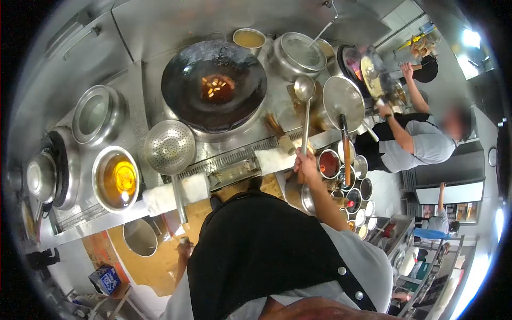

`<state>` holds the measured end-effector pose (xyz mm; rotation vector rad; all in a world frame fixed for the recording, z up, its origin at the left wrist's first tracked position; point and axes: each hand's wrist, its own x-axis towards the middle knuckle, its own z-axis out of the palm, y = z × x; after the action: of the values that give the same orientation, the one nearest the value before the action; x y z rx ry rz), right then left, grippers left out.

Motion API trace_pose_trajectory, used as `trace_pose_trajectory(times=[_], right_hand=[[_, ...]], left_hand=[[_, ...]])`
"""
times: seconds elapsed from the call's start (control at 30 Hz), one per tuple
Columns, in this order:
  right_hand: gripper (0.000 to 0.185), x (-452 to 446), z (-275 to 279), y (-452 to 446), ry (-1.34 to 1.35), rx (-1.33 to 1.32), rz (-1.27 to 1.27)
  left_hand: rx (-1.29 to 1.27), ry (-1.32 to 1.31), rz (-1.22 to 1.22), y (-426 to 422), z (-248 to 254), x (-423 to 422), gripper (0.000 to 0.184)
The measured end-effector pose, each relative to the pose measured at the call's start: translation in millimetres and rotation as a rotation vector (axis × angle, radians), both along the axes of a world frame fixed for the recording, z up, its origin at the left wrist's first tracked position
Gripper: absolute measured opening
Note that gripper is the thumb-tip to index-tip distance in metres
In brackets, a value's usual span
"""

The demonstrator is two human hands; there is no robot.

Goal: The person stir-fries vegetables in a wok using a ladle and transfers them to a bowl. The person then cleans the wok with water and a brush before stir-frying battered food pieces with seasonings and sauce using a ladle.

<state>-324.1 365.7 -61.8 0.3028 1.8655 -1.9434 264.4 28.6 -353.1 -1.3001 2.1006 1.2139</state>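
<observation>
Firstly, right fingers (302,157): closed around a long-handled silver metal ladle (306,125). Left fingers (185,248): low before the grey steel bench (134,133), grip unclear. Ladle: bowl right of the round black wok (181,80); probably stiff, smooth, bowl-heavy, best held near the tail.

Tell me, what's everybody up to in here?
The person wearing the camera stands before a wok, where pale pieces sit in reddish-brown liquid. The right hand has its grip on a metal ladle, whose bowl is outside the wok, to its right. The left hand is low at the person's side; whether it holds anything is unclear. Farther right, another person handles a pan.
</observation>
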Motion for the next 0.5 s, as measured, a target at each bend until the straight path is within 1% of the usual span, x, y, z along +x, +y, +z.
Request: trace_pose_trajectory(times=[0.03,0.07,0.1,0.13,0.17,0.23,0.27,0.33,0.37,0.43,0.47,0.5], right_hand=[[0.021,-1.5,15.1,-8.4,-0.038,-0.08,0.011],[0.02,-18.2,19.1,-9.7,0.012,-0.039,0.035],[0.02,-36.7,21.2,-11.5,0.059,-0.004,0.052],[0.019,-63.6,25.9,-12.9,0.102,0.003,0.079],[0.018,-96.0,30.7,-15.9,0.145,0.011,0.105],[0.015,-155.2,48.9,-33.3,0.219,0.072,0.068],[0.015,-183.9,57.7,-45.8,0.27,0.092,0.052],[0.009,-240.2,50.5,-74.2,0.381,0.26,-0.087],[0.007,-268.7,43.1,-91.2,0.434,0.342,-0.159],[0.007,-376.3,-25.0,-107.4,0.302,0.468,-0.093],[0.009,-427.3,-56.5,-115.3,0.237,0.53,-0.052],[0.007,-437.1,-18.1,-126.5,0.064,0.082,-0.083]], left_hand=[[0.032,0.055,0.097,4.4,-1.6,-11.9,0.021],[0.087,0.121,0.211,8.5,-3.8,-28.8,0.021],[0.248,0.173,0.515,8.5,-1.1,-47.8,0.022],[-0.082,0.067,0.016,9.1,-1.6,-61.5,0.024],[-0.125,0.082,-0.155,8.0,-2.7,-75.1,0.025],[-0.193,0.102,-0.482,22.2,0.6,-103.3,0.029],[-0.168,0.135,-0.379,33.1,2.7,-113.2,0.03],[-0.131,0.206,-0.152,54.0,10.5,-131.4,0.033],[-0.134,0.148,-0.067,66.9,17.8,-134.4,0.032],[-0.137,0.038,0.095,100.3,39.1,-138.8,0.032],[-0.211,0.091,-0.035,111.7,50.8,-142.4,0.033],[-0.183,0.105,0.122,124.8,49.7,-142.0,0.034]])
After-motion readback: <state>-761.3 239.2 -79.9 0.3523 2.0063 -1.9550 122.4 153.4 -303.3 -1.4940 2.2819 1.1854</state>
